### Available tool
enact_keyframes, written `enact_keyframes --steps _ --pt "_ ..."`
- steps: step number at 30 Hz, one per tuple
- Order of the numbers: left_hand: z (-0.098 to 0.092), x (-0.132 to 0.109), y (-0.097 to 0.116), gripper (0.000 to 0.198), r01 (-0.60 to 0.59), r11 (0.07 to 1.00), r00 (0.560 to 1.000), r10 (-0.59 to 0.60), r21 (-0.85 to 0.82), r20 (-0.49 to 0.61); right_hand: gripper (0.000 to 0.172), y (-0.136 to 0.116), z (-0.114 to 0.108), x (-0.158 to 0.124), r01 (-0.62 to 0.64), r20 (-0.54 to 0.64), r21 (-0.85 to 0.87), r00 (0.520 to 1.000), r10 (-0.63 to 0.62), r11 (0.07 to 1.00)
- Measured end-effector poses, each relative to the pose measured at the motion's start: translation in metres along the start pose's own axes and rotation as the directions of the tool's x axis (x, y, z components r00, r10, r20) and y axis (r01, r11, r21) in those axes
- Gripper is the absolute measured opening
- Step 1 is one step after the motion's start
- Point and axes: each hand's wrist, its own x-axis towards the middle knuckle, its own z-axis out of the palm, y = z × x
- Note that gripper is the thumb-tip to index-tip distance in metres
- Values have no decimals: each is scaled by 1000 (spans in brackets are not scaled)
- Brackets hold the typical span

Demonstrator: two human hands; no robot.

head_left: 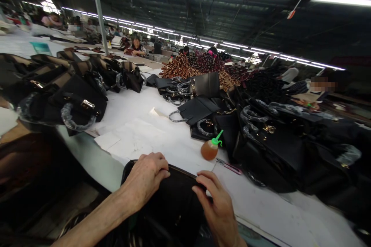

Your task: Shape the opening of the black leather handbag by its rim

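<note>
A black handbag (pixel 171 197) is in front of me at the table's near edge, its upper rim running between my hands. My left hand (pixel 149 173) closes over the rim on the left, thumb and fingers pinching it. On the right, my right hand (pixel 216 200) pinches the same rim between thumb and fingertips. The lower part of the bag is dark and hard to make out. Just beyond it stand a round bottle of amber liquid (pixel 209 150) with a green nozzle and a pair of pink-handled thread snips (pixel 228 166).
Black handbags with wrapped handles crowd the white table (pixel 130 112): a group at left (pixel 78 100) and a large heap at right (pixel 278 150). Behind lies a pile of brown and maroon strips (pixel 197 65). A metal post (pixel 99 11) rises at left. Several people work farther back.
</note>
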Motion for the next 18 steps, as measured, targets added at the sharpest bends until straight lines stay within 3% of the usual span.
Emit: enact_keyframes --steps 5,9,14,18 --pt "-2 8 -4 14 51 998 997 -48 -46 65 11 -3 -1 3 -216 95 140 974 204 966" --pt "-11 14 -1 12 143 980 987 -131 -141 90 6 1 -14 42 -410 239 173 900 366 895" --pt "-15 17 0 14 206 953 978 -193 -222 78 6 9 -25 81 -380 372 212 884 285 900" --pt "-8 13 -9 15 190 947 982 -180 -260 62 9 9 -12 67 -291 246 208 940 238 934"
